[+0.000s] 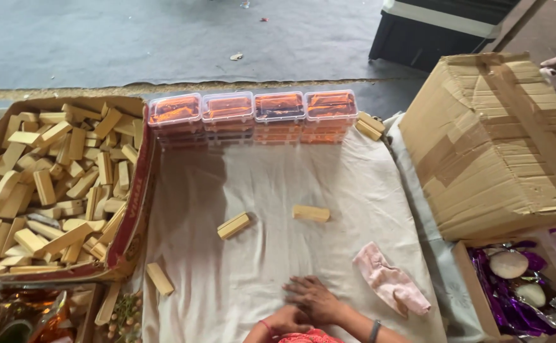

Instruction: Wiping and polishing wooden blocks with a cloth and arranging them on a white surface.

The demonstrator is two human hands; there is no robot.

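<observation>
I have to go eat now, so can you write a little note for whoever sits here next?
Right hand lies flat on the white cloth, fingers open. Left hand is tucked beside it, holding nothing visible.
Two wooden blocks lie loose mid-cloth, one more by the block-filled carton.
Four clear lidded boxes stand in a row at the far edge.
Pink rag is right of the hands.
</observation>
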